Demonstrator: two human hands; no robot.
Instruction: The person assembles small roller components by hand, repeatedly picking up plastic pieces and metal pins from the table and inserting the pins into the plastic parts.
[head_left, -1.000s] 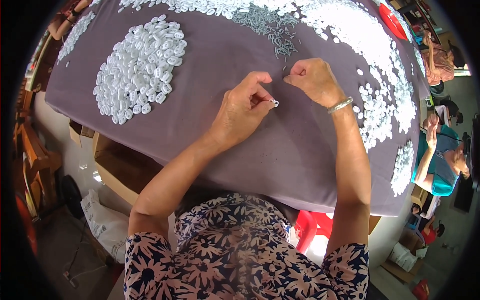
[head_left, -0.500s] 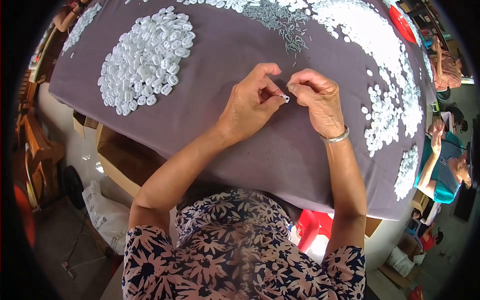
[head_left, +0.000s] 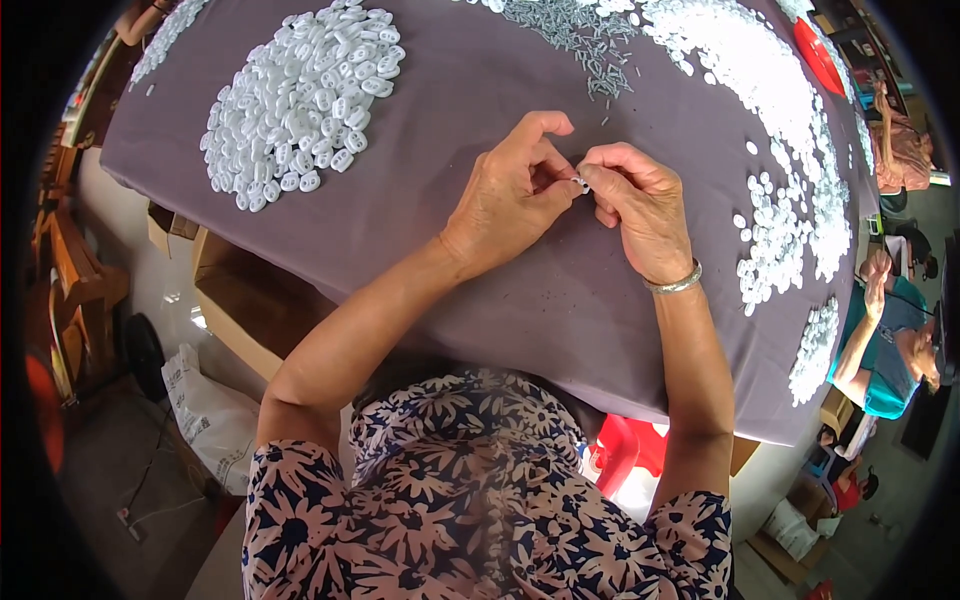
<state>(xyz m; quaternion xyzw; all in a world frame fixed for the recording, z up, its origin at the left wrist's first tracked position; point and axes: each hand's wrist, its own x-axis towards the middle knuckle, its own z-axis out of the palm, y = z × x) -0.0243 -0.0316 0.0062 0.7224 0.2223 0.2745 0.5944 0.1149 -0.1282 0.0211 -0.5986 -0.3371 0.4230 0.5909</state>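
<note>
Over the middle of the table, my left hand [head_left: 512,195] pinches a small white plastic piece [head_left: 580,185] with holes between thumb and fingers. Up against that piece, my right hand [head_left: 645,205] has its thumb and forefinger pressed together. Whatever sits between the right fingertips is too small to make out. A big heap of white oval plastic pieces [head_left: 300,100] lies to the left. Beyond my hands spreads a pile of short grey pins [head_left: 590,50]. Smaller white pieces [head_left: 775,235] are scattered to the right.
A dark cloth [head_left: 440,90] covers the table. At the far right are a red tray [head_left: 818,55] and a dense spread of white pieces [head_left: 745,60]. A co-worker [head_left: 885,340] sits at the right. Below the left edge stand a cardboard box [head_left: 235,315] and a white sack [head_left: 212,420].
My right fingertips have come in to the left and now meet the white piece in my left hand. The view has shifted slightly.
</note>
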